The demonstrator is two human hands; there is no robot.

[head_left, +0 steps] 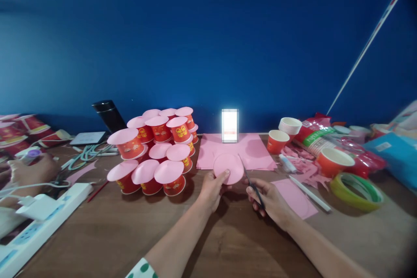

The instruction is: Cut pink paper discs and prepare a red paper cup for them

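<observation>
My left hand (214,187) grips a round pink paper disc (228,167) at its lower edge, thumb on top. Black scissors (256,189) are in my right hand (269,200), their blades pointing up along the disc's right edge. Behind the disc lies a stack of pink paper sheets (208,152) with a glowing phone (230,126) standing at its back. To the right of my right hand, a pink sheet with a drawn curve (296,197) rests on the table. Left of my hands stand several red paper cups (174,186) topped with pink paper discs.
A power strip (48,221) runs along the left, near another person's hand (35,167). At right are orange paper cups (335,160), pink paper scraps (309,167), a white pen (309,193), a roll of tape (356,191) and a red plastic bag (314,134). A blue partition (208,43) closes the back.
</observation>
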